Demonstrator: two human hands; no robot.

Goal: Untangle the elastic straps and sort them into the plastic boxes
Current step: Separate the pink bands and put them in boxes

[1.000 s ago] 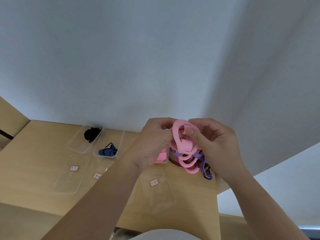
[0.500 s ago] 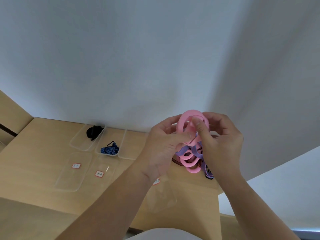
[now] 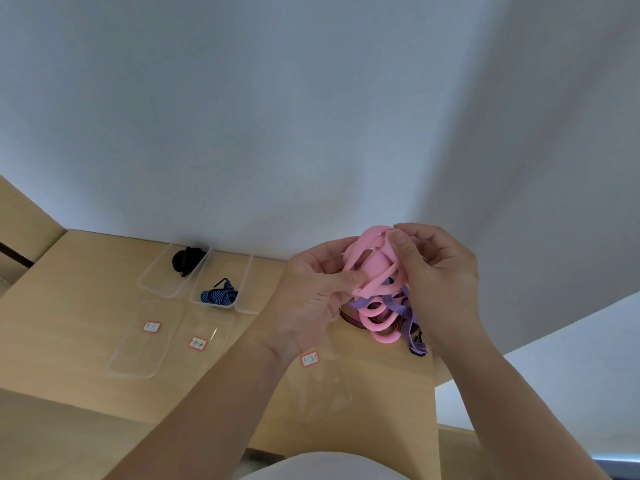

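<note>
Two hands work one knot, raised over the surface (image 3: pixel 69 323) at about four o'clock from the middle of the view. The left hand (image 3: pixel 311 299) pinches a band of the pink strap (image 3: pixel 372 268), its fingers (image 3: pixel 341 279) curled onto it; the right hand (image 3: pixel 440 282) grasps the top of the same pink loop, thumb pressed down at twelve o'clock of the bundle.

The tangle (image 3: pixel 384 320) hangs from both hands toward six o'clock, so its long axis runs roughly up and down; pink loops droop at the bottom; a purple strap (image 3: pixel 415 336) trails lowest, toward five o'clock; whether that tail touches the surface I cannot tell.

It looks light, soft and stretchy, limp wherever it is not held; a hard pull would likely tighten the crossings. It seems better to take a free loop close to where it crosses another and feed slack through.

At nine o'clock of the hands stand three clear boxes (image 3: pixel 152 277) side by side: one holds a black strap (image 3: pixel 187 259); the next holds a blue strap (image 3: pixel 218 296); the third is partly hidden behind the left hand. Nearer, at seven o'clock, clear labelled lids (image 3: pixel 138 355) lie flat; the writing is too small to read.
</note>
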